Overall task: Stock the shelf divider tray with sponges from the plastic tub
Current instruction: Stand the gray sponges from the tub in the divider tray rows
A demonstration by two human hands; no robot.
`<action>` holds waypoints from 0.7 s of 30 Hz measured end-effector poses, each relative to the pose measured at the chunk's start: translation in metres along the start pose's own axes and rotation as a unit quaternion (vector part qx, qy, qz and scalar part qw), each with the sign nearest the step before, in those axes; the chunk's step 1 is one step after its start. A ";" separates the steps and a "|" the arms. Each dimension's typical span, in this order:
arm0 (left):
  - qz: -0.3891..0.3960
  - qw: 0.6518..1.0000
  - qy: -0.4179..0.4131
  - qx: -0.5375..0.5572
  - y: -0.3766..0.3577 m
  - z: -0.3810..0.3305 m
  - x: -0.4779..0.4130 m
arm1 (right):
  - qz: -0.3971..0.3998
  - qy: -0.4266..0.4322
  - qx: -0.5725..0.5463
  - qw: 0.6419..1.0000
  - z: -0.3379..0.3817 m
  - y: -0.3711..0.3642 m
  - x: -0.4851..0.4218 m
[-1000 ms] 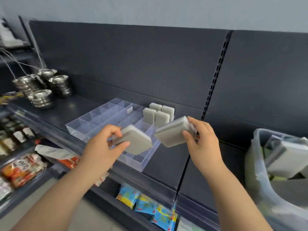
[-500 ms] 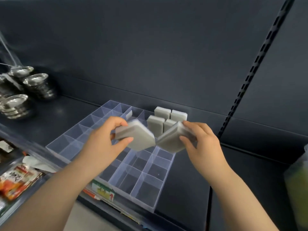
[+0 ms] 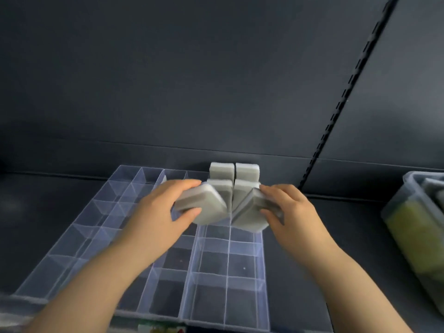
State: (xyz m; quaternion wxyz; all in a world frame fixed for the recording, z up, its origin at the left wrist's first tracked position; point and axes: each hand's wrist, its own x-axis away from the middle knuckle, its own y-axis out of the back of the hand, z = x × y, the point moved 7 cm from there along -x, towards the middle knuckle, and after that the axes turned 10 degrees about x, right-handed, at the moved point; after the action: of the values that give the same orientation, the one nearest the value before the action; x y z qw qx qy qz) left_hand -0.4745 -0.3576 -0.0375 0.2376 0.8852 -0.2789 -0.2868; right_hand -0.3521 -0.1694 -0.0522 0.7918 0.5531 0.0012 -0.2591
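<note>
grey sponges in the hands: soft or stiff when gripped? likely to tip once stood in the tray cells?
Probably light: the left hand pinches its sponge by one edge without sag. It looks fairly firm, with no dent visible at the fingers. Tipping seems unlikely: four sponges stand upright in the divider tray, braced by its cell walls.

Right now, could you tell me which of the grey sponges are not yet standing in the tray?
The two tilted ones in hand: the left hand holds one sponge, the right hand another. The four stocked sponges stand upright in the divider tray.
</note>
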 end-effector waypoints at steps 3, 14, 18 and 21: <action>0.023 0.999 -0.033 0.026 0.001 0.005 -0.012 | 0.008 -0.022 0.027 0.999 0.008 0.000 0.001; 0.074 0.994 -0.054 0.063 -0.006 0.022 -0.029 | 0.024 -0.048 0.109 0.993 0.024 -0.019 -0.003; 0.087 0.993 -0.039 0.075 -0.014 0.026 -0.027 | 0.049 -0.036 0.136 0.989 0.019 -0.033 -0.005; 0.092 0.992 -0.039 0.078 -0.018 0.023 -0.025 | 0.064 -0.031 0.141 0.987 0.016 -0.043 -0.004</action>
State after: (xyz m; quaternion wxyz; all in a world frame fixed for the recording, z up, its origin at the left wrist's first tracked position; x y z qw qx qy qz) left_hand -0.5000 -0.3348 -0.0555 0.1820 0.8596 -0.3897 -0.2758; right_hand -0.3780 -0.1930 -0.0819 0.7202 0.6502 -0.0947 -0.2226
